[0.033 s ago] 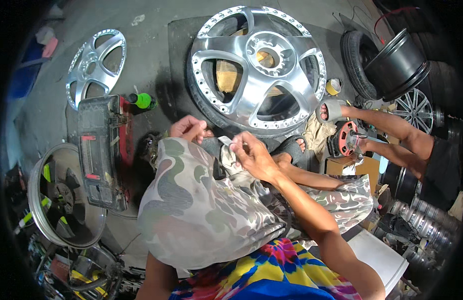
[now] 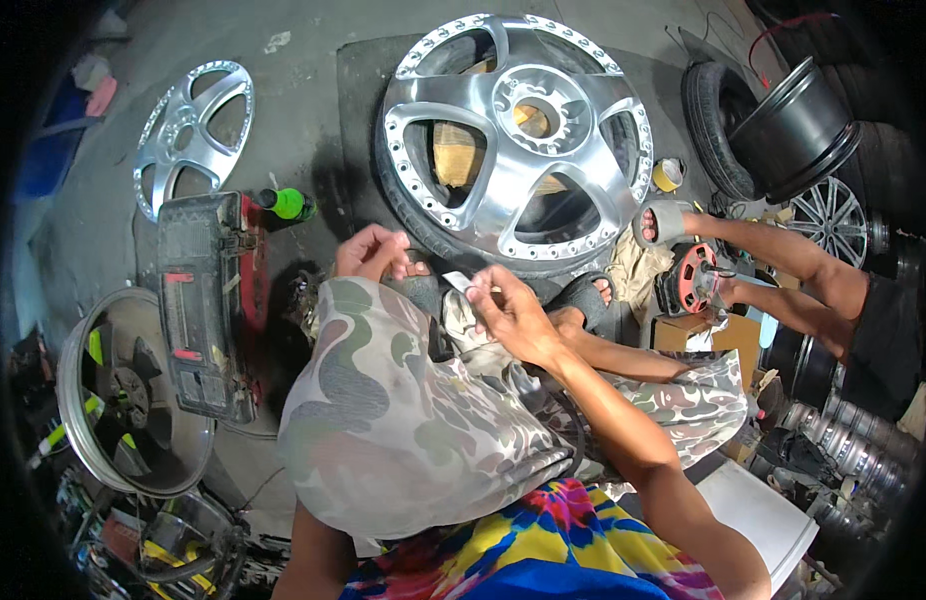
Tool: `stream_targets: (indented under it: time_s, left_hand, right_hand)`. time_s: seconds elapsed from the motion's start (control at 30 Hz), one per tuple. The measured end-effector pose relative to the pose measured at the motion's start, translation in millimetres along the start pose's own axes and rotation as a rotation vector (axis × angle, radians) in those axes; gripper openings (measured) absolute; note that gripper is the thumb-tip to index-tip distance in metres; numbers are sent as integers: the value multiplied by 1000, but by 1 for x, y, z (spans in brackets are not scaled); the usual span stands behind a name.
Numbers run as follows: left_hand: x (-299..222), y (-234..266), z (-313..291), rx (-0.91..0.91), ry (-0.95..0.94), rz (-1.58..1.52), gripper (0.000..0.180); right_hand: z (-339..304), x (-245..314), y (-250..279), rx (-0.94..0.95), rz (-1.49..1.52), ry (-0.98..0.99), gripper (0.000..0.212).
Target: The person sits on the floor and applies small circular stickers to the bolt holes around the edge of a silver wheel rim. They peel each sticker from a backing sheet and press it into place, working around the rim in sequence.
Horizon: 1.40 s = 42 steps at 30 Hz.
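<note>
Near the large silver wheel, my right hand clamps a small white strip between its fingers; my left hand's fingers curl, fingertip contact indeterminable to me

A dull grey, scuffed hard floor stretches across the workshop, bearing a flat, dark grey mat with straight edges. Black rounded rubber tyres crowd the dim right side. A smooth white flat-topped surface stands at lower right. Light leaves soft shadows.
</note>
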<state>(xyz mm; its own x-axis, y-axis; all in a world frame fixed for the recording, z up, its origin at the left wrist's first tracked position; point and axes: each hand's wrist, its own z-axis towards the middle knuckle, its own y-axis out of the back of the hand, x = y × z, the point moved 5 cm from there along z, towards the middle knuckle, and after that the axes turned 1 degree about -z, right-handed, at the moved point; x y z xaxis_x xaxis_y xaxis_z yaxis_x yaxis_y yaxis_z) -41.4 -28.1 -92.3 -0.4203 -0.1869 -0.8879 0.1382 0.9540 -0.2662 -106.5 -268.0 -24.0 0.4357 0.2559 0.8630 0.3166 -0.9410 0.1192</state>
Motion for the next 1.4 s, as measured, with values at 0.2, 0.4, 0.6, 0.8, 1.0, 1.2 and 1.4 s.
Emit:
stream_targets:
  time_s: [0.2, 0.4, 0.6, 0.8, 1.0, 1.2, 1.4]
  left_hand:
    - [-90, -52, 34, -123, -723, 811, 45]
    - [-74, -105, 87, 55, -705, 973, 78]
    - [-98, -94, 74, 214, -488, 346, 50]
    - [-90, -28, 23, 11, -237, 231, 54]
    - [-43, -58, -27, 341, 24, 200, 47]
    - [-21, -61, -20, 444, 144, 90, 59]
    - [-16, -54, -20, 459, 187, 165, 58]
  right_hand:
    - [-6, -13, 29, -162, 252, 64, 4]
    - [-14, -4, 64, -308, 290, 132, 7]
    - [-17, -4, 78, -443, 386, 210, 13]
    - [-7, 20, 71, -441, -175, 307, 16]
    - [8, 49, 35, -414, -523, 444, 29]
    - [13, 38, 22, -455, -608, 421, 32]
    - [21, 24, 2, -483, -409, 400, 35]
